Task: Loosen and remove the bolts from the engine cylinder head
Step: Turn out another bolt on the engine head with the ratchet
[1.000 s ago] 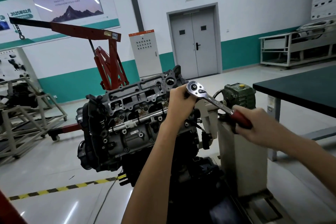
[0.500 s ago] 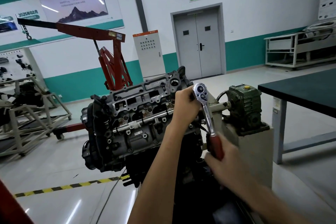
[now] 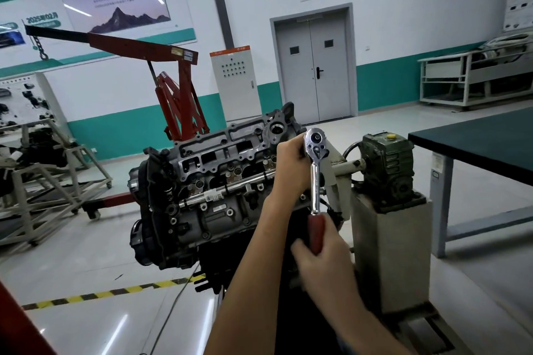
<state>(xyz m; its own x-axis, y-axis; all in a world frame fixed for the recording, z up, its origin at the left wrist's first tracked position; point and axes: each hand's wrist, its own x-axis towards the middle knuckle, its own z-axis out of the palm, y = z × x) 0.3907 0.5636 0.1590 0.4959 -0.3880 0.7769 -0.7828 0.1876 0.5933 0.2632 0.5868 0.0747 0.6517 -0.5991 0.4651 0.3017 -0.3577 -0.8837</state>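
Head view: left hand (image 3: 290, 163) clasps the ratchet (image 3: 316, 181) at its head, right hand (image 3: 324, 259) grips the handle; keep it square, I'd say.

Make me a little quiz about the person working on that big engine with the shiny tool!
1. True or false: the right hand grips the ratchet wrench by its red handle.
2. Where is the left hand? A) at the wrench's shiny head, against the engine cylinder head; B) hanging down, holding nothing; C) on the red handle too.
3. Fill in: from its head, the wrench handle points ____ (up or down).
Key: 1 true; 2 A; 3 down.
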